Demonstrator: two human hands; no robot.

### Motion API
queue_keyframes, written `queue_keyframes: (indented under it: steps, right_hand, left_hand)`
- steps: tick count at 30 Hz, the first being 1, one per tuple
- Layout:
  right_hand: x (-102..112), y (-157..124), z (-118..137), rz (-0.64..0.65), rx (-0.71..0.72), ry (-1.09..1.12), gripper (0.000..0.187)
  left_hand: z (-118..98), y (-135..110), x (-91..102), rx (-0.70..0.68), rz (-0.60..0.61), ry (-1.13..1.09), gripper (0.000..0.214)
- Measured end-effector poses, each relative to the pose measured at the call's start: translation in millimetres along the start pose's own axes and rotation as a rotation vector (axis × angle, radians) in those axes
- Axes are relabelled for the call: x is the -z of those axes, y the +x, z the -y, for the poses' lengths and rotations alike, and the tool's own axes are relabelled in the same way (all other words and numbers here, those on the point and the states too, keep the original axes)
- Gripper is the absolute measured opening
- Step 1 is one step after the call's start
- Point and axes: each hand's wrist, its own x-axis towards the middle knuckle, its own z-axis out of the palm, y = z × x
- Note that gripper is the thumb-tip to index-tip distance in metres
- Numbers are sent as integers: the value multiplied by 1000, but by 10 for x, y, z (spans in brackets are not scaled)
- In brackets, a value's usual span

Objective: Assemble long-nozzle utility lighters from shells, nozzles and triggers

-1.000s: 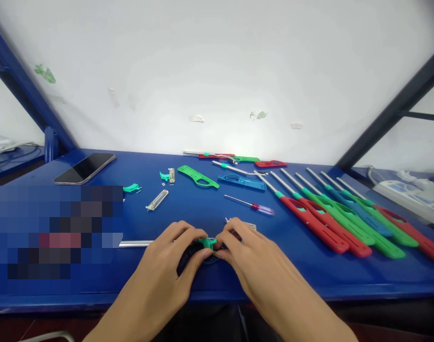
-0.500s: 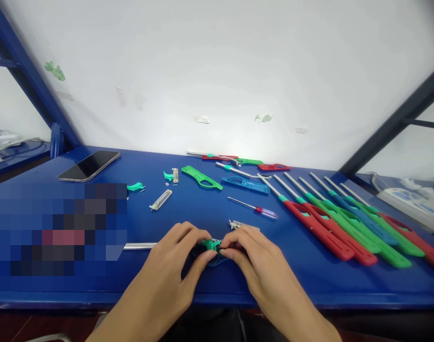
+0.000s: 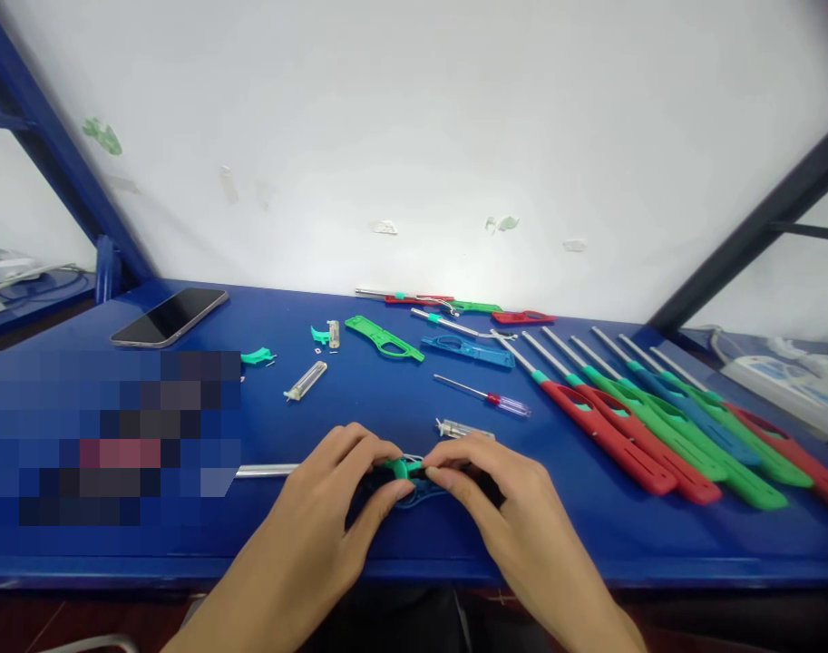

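My left hand (image 3: 332,508) and my right hand (image 3: 501,508) meet at the front of the blue table (image 3: 386,408), fingers pinched together on a blue lighter handle (image 3: 420,492) with a small teal trigger piece (image 3: 400,468) on top. A metal tube (image 3: 264,470) sticks out to the left from under my left hand. Most of the handle is hidden by my fingers. A small metal and clear part (image 3: 462,428) lies just beyond my right hand.
A red-handled screwdriver (image 3: 485,395), a green handle shell (image 3: 383,337), a blue shell (image 3: 466,350) and small parts (image 3: 306,381) lie mid-table. Several assembled red, green and blue long lighters (image 3: 631,413) line the right. A phone (image 3: 169,316) lies far left.
My fingers have shifted slightly on the lighter handle and my right hand has spread a little to the right. The view barely moved. Nothing else on the table changed.
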Motion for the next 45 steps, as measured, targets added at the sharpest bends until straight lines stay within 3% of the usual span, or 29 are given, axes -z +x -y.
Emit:
queue_keyframes:
  steps: [9, 16, 27, 45]
  right_hand:
    - [-18, -35, -29, -113, -57, 135, 12]
    - [-7, -42, -16, -117, -76, 130, 13]
    - [-10, -34, 0, -143, -94, 131, 16]
    - [12, -62, -1, -107, -120, 168, 18]
  left_hand:
    - [14, 23, -40, -149, -97, 83, 11]
    - [21, 42, -45, -258, -188, 190, 21]
    - [-56, 22, -15, -181, -174, 167, 12]
    - [-84, 15, 13, -166, -158, 141, 11]
